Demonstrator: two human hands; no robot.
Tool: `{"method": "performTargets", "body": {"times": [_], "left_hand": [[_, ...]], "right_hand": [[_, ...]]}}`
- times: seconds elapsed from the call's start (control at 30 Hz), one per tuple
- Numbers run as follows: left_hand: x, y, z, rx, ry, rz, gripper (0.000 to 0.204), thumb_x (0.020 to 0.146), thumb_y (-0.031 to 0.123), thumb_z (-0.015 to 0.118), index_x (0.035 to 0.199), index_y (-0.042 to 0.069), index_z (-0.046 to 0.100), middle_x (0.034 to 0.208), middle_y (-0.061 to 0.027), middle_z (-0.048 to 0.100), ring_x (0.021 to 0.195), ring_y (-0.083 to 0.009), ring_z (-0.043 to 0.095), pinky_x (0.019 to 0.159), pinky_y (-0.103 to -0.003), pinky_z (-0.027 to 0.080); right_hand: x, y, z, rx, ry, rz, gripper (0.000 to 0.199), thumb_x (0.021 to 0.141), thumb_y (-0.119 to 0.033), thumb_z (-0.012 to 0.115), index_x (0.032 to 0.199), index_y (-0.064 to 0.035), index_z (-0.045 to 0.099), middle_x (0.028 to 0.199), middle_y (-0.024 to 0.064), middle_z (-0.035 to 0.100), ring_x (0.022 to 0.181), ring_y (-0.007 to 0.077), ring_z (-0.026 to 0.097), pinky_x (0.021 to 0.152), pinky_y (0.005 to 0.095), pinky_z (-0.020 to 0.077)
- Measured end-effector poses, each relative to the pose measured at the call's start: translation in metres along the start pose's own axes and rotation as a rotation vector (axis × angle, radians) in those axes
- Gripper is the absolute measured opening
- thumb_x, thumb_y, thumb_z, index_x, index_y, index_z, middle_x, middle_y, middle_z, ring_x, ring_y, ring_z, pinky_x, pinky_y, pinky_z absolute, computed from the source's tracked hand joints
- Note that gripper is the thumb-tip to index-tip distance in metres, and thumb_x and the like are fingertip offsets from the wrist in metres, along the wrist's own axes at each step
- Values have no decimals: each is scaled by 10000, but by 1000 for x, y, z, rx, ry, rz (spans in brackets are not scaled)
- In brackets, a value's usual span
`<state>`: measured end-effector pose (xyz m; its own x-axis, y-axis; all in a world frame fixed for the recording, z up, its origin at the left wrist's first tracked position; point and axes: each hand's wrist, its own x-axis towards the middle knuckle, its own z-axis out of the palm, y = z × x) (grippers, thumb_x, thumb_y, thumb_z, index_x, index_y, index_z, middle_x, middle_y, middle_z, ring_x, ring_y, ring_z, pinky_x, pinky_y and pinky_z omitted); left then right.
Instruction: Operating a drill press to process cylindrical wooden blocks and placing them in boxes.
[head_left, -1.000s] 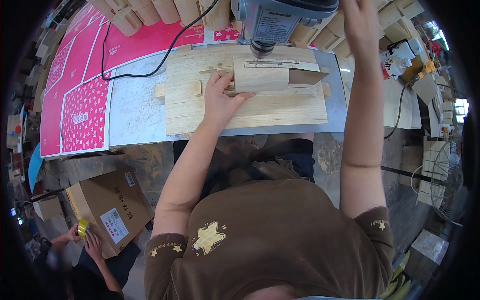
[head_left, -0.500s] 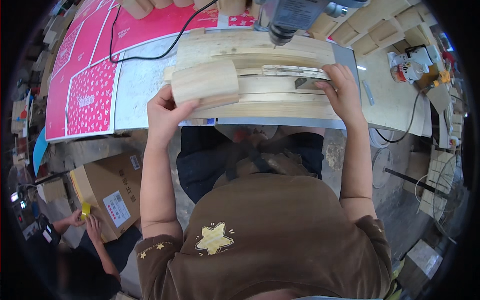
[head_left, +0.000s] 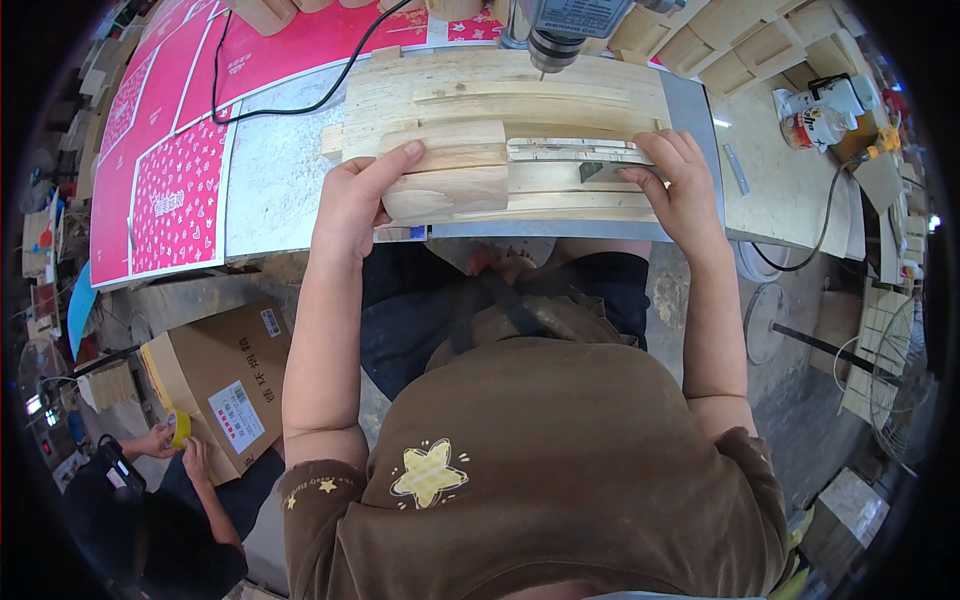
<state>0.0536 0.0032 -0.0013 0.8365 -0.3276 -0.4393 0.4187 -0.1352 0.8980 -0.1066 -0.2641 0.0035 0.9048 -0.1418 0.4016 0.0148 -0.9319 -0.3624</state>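
Note:
My left hand (head_left: 355, 205) is closed around the left end of a pale, rounded wooden block (head_left: 445, 190), its thumb lying on top. A seam or edge runs along the block. Its right end sits close to a layered wooden strip (head_left: 570, 150) with marked edges. At that strip's right end, my right hand (head_left: 680, 185) is closed, fingers on the far side and thumb on the near side. A small dark metal plate (head_left: 600, 172) juts from under the thumb. Below both lies a wooden board with strips (head_left: 600, 205). Above stands a drill chuck (head_left: 555, 50) with a thin bit.
A black cable (head_left: 330, 95) crosses the pink-and-white sheet (head_left: 175, 210) on the left. More wooden blocks (head_left: 700, 45) are stacked at the back right, near a jar (head_left: 810, 128). At lower left, another person's hands (head_left: 175, 440) hold yellow tape by a cardboard box (head_left: 225, 370).
My left hand has turned the wooden block and brought it right, nearer the layered strip. Its thumb has moved from the block's near side to its top. My right hand keeps its grip.

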Motion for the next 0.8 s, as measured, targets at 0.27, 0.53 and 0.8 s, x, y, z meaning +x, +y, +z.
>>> {"method": "performTargets", "body": {"times": [0.27,0.53,0.8], "left_hand": [[-1,1,-2,198,24,35,476,657,359,769,711,-76,582,555,-71,545,417,-78,455,359,-190,321],[-9,4,-4,168,57,7,482,658,372,762,700,-74,583,552,-80,545,402,-83,454,347,-196,318],[-4,-20,52,212,-120,46,486,680,401,759,756,-47,589,612,-67,574,483,-77,501,415,-201,388]], "right_hand": [[-7,-1,-4,24,-12,41,303,664,-105,701,936,-30,591,855,87,576,818,285,502,723,359,412],[-6,1,-8,79,-34,63,307,664,-103,701,941,-29,591,864,92,571,827,291,503,726,359,418],[1,-3,2,43,-32,16,296,668,-94,693,939,-41,588,872,93,570,849,300,514,743,382,419]]}}
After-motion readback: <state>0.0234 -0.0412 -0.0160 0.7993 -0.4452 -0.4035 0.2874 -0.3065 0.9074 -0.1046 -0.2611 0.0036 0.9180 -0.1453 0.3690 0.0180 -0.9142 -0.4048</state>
